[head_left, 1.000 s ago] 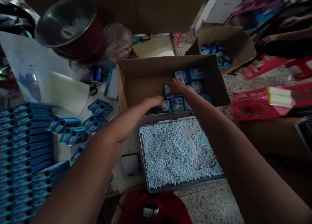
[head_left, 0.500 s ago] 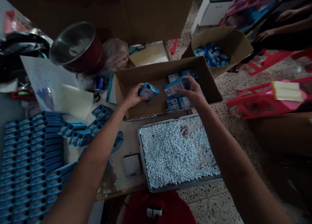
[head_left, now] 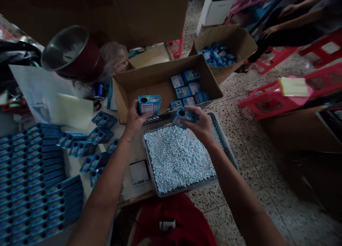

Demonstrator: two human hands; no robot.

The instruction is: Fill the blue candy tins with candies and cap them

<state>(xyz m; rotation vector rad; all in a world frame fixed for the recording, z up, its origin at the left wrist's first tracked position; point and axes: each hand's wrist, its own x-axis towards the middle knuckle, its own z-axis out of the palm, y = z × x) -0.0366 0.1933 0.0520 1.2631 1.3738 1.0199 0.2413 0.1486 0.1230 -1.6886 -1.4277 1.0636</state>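
Observation:
A small blue candy box (head_left: 150,105) with a dark round spot on its top is gripped in my left hand (head_left: 135,118), in front of the open cardboard carton (head_left: 144,82). My right hand (head_left: 200,124) has its fingers wrapped round another blue candy box (head_left: 181,117), tilted above the far right part of the tray. That plastic tray (head_left: 227,146) is filled with pale blue and white candy pieces (head_left: 179,160). Several blue boxes (head_left: 184,92) lie in the right half of the carton.
Rows of blue boxes (head_left: 32,182) stand at left, with loose ones (head_left: 100,135) beside them. A small scale (head_left: 139,173) lies left of the tray. A red pot (head_left: 72,53), second carton (head_left: 227,69), red stools (head_left: 269,100) and a seated person's hand (head_left: 269,31) are further off.
My right hand has come from inside the carton back toward me, over the tray, with a box in it. My left hand has turned its box more upright. The view has shifted.

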